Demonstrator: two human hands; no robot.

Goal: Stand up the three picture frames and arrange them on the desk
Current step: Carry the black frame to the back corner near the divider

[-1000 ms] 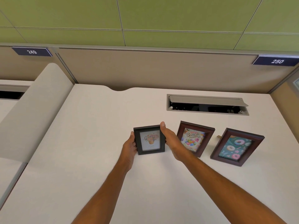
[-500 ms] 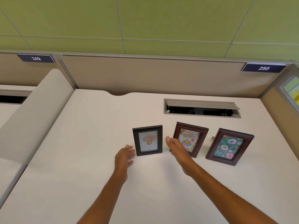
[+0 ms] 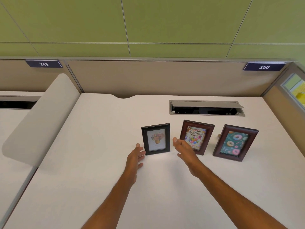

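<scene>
Three picture frames stand upright in a row on the white desk [image 3: 92, 171]. The black frame with a flower picture [image 3: 156, 139] is leftmost. A brown frame with a birthday card [image 3: 196, 136] stands in the middle, and a brown frame with a doughnut picture [image 3: 235, 142] is at the right. My left hand [image 3: 135, 157] hovers open just left of the black frame's lower corner, fingertips close to it. My right hand [image 3: 184, 150] is open between the black and birthday frames and covers the birthday frame's lower left corner. Neither hand holds anything.
An open cable hatch [image 3: 206, 107] is set into the desk behind the frames. A beige partition [image 3: 156, 76] with number plates 249 and 250 runs along the back. A rounded divider panel [image 3: 41, 116] borders the desk on the left; another partition stands at the right.
Both hands have let go of the black frame and drawn back toward me. The frame stays standing on its own.
</scene>
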